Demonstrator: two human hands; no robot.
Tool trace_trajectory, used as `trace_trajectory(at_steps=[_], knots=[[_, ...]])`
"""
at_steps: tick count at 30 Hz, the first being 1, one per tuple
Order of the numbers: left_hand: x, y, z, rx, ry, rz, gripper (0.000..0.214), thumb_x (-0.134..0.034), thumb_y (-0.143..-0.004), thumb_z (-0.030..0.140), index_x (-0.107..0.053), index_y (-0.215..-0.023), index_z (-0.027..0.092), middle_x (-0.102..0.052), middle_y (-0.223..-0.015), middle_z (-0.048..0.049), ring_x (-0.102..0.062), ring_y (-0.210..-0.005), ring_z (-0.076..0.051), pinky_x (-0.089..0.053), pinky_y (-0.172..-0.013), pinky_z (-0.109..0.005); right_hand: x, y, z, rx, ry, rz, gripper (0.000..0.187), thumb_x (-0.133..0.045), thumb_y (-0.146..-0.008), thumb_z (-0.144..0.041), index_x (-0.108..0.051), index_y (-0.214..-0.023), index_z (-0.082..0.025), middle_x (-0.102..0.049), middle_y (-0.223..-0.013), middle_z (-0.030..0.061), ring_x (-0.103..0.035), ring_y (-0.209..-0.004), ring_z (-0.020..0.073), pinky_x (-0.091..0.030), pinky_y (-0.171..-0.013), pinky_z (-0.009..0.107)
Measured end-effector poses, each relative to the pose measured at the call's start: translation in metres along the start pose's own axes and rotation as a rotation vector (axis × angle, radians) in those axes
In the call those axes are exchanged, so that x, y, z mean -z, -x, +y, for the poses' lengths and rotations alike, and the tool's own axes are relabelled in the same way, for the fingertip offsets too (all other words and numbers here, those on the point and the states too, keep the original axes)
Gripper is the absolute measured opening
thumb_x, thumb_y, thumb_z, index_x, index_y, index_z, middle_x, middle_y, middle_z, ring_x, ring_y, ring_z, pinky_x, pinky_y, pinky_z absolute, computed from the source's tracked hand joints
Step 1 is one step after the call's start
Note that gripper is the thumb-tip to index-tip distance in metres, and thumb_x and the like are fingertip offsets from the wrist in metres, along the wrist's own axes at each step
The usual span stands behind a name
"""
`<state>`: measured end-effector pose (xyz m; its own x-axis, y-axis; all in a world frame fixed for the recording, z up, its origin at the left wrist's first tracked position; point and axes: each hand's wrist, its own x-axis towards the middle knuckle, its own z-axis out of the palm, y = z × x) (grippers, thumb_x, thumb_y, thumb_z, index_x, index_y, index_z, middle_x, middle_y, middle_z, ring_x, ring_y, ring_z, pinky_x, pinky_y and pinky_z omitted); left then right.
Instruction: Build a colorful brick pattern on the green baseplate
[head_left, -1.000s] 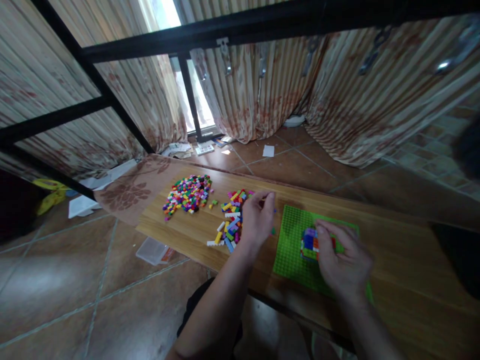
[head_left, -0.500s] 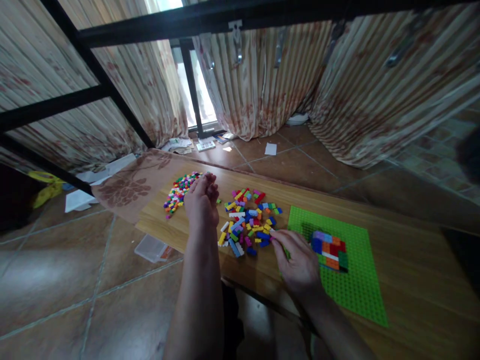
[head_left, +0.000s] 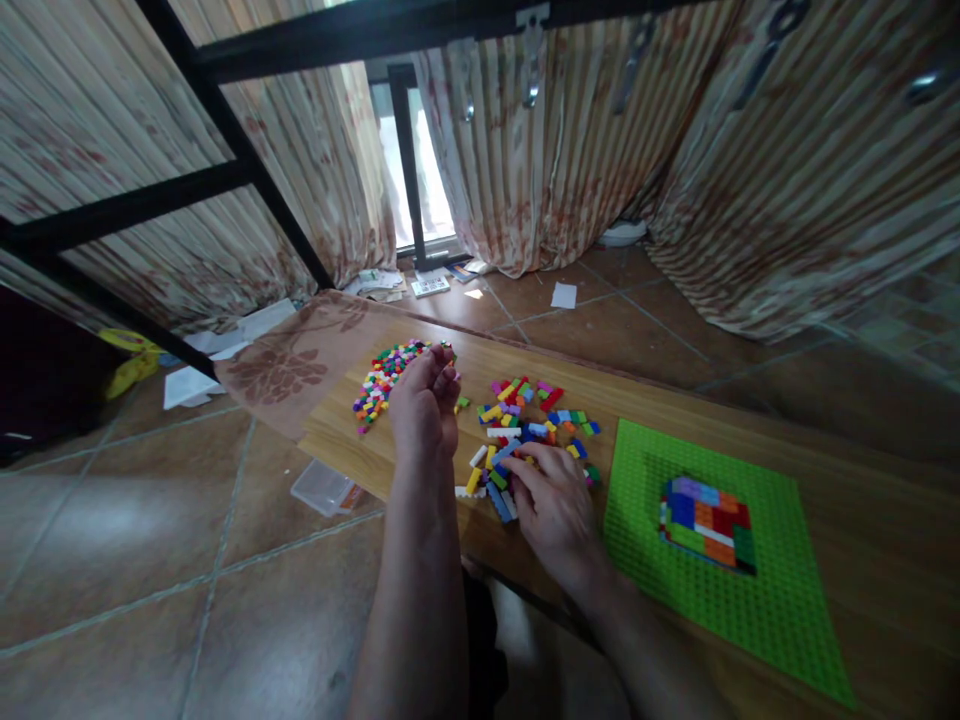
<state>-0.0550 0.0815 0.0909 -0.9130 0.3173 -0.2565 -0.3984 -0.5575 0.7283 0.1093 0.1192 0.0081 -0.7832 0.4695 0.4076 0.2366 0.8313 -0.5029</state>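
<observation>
My left hand hangs in front of a heap of tiny colourful bricks, fingers curled in and palm turned partly up. Specks of colour show at its fingertips, but what it holds, if anything, cannot be made out. Over the pile of larger toy bricks is my right hand, thumb and index finger apart, the fingertips by a light blue brick. It covers part of that pile. To the right, a flat multicoloured brick build sits on the green baseplate.
Everything stands on a long wooden table, with a brown floral cloth at its far left end. A clear plastic box lies on the tiled floor. Dark metal bars and striped curtains rise behind.
My right hand has moved left from the pile's edge beside the baseplate to over the bricks. The view has shifted, showing the whole brick build. My left hand stays curled.
</observation>
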Motion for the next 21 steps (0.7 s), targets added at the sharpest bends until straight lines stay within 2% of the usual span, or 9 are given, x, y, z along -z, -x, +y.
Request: trace_trajectory(at_steps=[9,15,21], knots=[[0.001,-0.001,0.003,0.046,-0.035,-0.008,0.007,-0.065,-0.075,0.021,-0.067,-0.076,0.014,-0.068,-0.074,-0.0005,-0.054,-0.055,-0.003,-0.042,-0.056,-0.015,0.002,-0.018,0.006,-0.032,0.107,-0.06,0.028,-0.055,-0.087,-0.014,-0.07,-0.108,-0.024,-0.064,-0.109,0.0098,-0.051,-0.102,0.0296,-0.043,-0.087,0.047],[0.001,-0.001,0.001,0.064,0.009,-0.011,0.005,-0.065,-0.077,0.019,-0.067,-0.077,0.014,-0.068,-0.073,-0.0001,-0.054,-0.054,-0.003,-0.041,-0.055,-0.014,0.012,-0.017,-0.002,0.065,-0.008,-0.092,0.031,-0.053,-0.086,-0.009,-0.068,-0.106,-0.025,-0.061,-0.121,0.0073,-0.05,-0.11,0.0277,-0.043,-0.092,0.046],[0.0,-0.001,-0.003,0.063,-0.004,-0.018,0.007,-0.066,-0.075,0.02,-0.068,-0.08,0.015,-0.071,-0.077,-0.0008,-0.055,-0.055,-0.004,-0.041,-0.056,-0.016,0.005,-0.012,-0.008,0.103,-0.027,-0.197,0.042,-0.052,-0.078,-0.001,-0.066,-0.111,-0.024,-0.058,-0.125,0.0095,-0.049,-0.113,0.0292,-0.044,-0.095,0.049]])
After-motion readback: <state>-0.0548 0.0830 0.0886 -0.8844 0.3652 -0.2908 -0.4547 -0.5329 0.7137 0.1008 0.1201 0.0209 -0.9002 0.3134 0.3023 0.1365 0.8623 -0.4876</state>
